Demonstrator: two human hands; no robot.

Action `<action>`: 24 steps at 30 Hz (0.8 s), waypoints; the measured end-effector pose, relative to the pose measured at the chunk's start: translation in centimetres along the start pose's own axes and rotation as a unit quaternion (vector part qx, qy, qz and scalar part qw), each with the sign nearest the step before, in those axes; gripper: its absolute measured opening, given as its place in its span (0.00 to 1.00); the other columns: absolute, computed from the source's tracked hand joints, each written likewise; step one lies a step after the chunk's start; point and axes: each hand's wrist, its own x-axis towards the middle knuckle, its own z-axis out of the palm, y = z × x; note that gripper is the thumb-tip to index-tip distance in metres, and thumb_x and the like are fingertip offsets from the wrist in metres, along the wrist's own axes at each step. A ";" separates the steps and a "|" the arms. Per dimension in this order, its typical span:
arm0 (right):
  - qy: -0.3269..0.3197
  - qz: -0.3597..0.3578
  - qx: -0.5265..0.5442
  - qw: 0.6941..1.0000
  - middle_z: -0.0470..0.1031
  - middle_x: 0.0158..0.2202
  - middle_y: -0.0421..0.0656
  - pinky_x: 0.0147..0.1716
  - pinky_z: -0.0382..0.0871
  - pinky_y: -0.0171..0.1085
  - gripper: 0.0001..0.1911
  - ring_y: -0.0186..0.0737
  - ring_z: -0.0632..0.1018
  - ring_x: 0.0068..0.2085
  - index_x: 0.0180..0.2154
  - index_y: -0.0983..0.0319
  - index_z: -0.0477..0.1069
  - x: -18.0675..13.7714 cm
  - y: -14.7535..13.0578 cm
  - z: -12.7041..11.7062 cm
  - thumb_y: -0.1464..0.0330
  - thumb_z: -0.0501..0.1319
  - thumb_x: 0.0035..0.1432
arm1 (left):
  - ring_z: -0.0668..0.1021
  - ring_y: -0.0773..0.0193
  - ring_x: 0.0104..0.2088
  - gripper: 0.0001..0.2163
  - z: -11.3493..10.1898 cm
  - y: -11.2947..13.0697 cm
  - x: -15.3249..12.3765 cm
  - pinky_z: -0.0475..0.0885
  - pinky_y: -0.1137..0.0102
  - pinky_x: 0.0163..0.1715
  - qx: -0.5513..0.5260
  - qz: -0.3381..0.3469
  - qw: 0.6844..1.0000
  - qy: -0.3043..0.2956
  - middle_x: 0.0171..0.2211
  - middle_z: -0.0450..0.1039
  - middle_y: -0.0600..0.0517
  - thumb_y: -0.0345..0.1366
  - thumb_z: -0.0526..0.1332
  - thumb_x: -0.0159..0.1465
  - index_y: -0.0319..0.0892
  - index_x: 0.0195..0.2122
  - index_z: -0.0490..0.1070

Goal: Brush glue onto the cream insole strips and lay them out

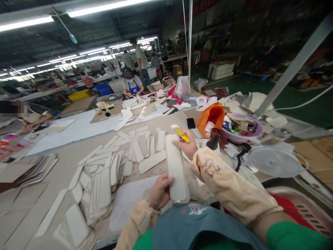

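"Item: pale strip [174,166]. Location?"
"Was held between left fingers [166,179], pinched on its side edge, and right fingers [179,143], curled round a yellow brush [182,135], touching its far end."
"Hazard?"
"Probable smear, had the brush tipped inward."

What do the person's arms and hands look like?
The left hand and right hand are bare. There are baggy cream sleeve covers, the right one with a dark line drawing, and green sleeves higher up.
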 end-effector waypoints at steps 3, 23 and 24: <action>-0.005 0.004 -0.004 1.000 0.72 0.31 0.31 0.28 0.68 0.32 0.28 0.31 0.73 0.28 0.33 0.56 0.55 0.1 0.7 -0.1 0.68 0.72 0.36 | 0.80 0.53 0.39 0.16 -0.2 -0.7 0.0 0.73 0.61 0.43 0.006 -0.005 1.000 0.005 0.35 0.80 0.42 0.34 0.69 0.52 0.34 0.42 0.75; -0.055 0.037 -0.057 0.996 0.68 0.34 0.31 0.22 0.65 0.28 0.26 0.25 0.70 0.22 0.33 0.56 0.57 -0.3 1.8 0.1 0.67 0.72 0.36 | 0.80 0.52 0.39 0.19 -0.2 -1.2 -0.2 0.74 0.62 0.42 0.003 0.058 0.997 0.057 0.35 0.80 0.42 0.35 0.71 0.50 0.35 0.42 0.75; -0.062 0.037 -0.050 0.996 0.69 0.35 0.31 0.23 0.65 0.29 0.26 0.26 0.71 0.23 0.34 0.56 0.57 -0.3 1.7 0.2 0.67 0.72 0.37 | 0.80 0.53 0.39 0.18 -0.1 -1.2 -0.2 0.74 0.62 0.42 0.000 0.058 0.997 0.059 0.35 0.80 0.42 0.36 0.70 0.51 0.35 0.42 0.75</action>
